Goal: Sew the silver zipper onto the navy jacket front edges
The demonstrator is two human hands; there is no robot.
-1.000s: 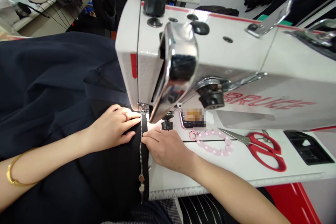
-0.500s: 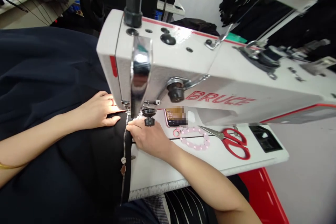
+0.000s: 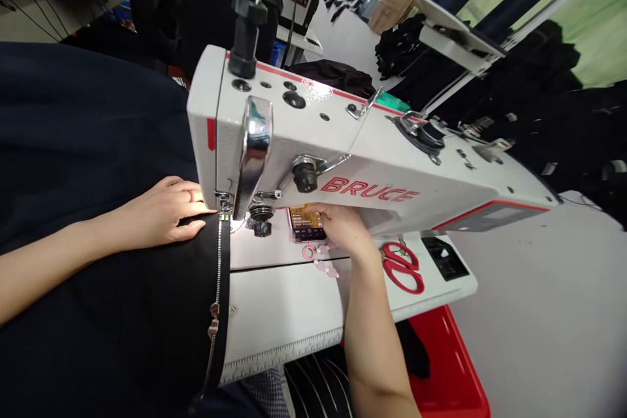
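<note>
- Taking the presser foot (image 3: 224, 210) as our clock's centre, we have the dark cloth (image 3: 122, 300) spread from 6 round to about 10 o'clock, over the table's left side.
- The zipper (image 3: 219, 264) runs along the cloth's edge from the foot towards 6 o'clock, with two sliders (image 3: 213, 328) close together on its lower stretch.
- At 9 o'clock our left hand (image 3: 169, 215) rests palm down on the cloth, fingers towards the foot, thumb apart from them and clamped on nothing.
- At 3 o'clock our right hand (image 3: 343, 228) reaches under the arm of the sewing machine (image 3: 362, 144), fingers over the phone (image 3: 307, 228); we cannot tell whether they pinch it or only touch it.
- We judge the cloth soft and limp, light at any one spot, though so broad a spread may drag; its smooth face could slide on the table.
- The zipper should feel stiffer, the sliders like hard lumps. We would steady it with flat fingers just beside the teeth, well above the sliders.
- The phone looks rigid, slick and breakable, best held by its long edges.
- Near 4 o'clock lies the beaded strap (image 3: 326, 268); beyond our wrist, between 3 and 4, the scissors (image 3: 399, 250) show red handles, blades hidden.
</note>
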